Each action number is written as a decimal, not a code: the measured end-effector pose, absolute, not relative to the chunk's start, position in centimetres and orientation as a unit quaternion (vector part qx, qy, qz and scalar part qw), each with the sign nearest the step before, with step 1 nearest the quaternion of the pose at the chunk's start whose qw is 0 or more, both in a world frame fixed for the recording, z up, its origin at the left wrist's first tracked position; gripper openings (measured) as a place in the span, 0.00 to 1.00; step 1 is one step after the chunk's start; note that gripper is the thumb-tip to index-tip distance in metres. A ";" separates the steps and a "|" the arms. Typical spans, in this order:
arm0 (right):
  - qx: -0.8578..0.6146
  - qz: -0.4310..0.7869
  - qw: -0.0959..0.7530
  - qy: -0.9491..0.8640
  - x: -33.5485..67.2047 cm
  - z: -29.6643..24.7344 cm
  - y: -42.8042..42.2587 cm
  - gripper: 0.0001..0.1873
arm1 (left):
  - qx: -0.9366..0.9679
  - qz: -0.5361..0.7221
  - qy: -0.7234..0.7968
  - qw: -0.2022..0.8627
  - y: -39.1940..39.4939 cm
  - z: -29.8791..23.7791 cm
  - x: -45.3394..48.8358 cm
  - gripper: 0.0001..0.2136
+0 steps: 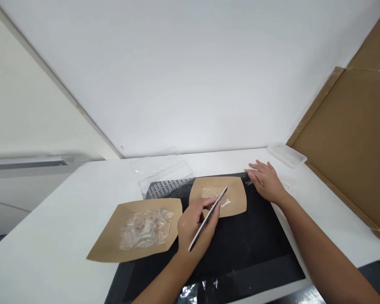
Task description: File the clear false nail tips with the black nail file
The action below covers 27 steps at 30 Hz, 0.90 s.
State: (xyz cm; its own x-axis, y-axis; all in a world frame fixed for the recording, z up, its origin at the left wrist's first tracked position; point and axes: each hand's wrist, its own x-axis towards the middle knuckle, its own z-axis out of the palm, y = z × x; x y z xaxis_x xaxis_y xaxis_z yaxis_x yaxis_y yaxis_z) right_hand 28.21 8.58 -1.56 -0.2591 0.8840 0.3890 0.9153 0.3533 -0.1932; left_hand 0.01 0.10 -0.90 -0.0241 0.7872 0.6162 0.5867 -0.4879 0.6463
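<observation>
My left hand [194,221] is closed around a slim black-and-white pen-like tool [207,219]. Its upper end points away from me, over a brown paper sheet [236,190]. On that sheet lie small white pieces [225,203] and a clear little bag [210,192], partly covered by my fingers. My right hand [266,179] is open, fingers spread, at the far right edge of the black mat [240,249]. Beside its thumb are small clear slivers [248,182], too small to name. Left of my left hand, a pile of small clear plastic bags [145,228] rests on another brown paper sheet [109,236].
Behind the sheets sit a clear plastic case [166,173] and rows of small nail-shaped clear pieces [164,188]. A shallow translucent tray [286,155] stands at the back right of the white table [50,236]. Cardboard [351,152] walls the right side; a white wall [190,84] closes the back.
</observation>
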 end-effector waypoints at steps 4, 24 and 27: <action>-0.615 0.049 0.184 -0.766 28.0 0.8 7.5 0.30 | 0.693 0.520 0.490 0.098 0.0 -0.8 0.0 0.05; -0.642 0.201 -0.105 -0.732 26.3 3.6 3.9 0.26 | 0.688 0.516 0.499 0.104 0.1 -0.8 0.2 0.06; -0.620 0.199 -0.062 -0.756 27.2 3.1 4.2 0.27 | 0.690 0.511 0.502 0.104 0.1 -0.8 0.2 0.06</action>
State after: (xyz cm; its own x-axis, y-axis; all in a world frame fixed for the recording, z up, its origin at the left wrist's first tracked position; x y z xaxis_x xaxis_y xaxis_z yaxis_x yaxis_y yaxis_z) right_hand 27.17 4.20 3.06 -0.2229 0.9134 -0.3406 0.9626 0.1510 -0.2252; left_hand 0.19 0.11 -0.78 -0.0271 0.7986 0.6012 0.5869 -0.4741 0.6563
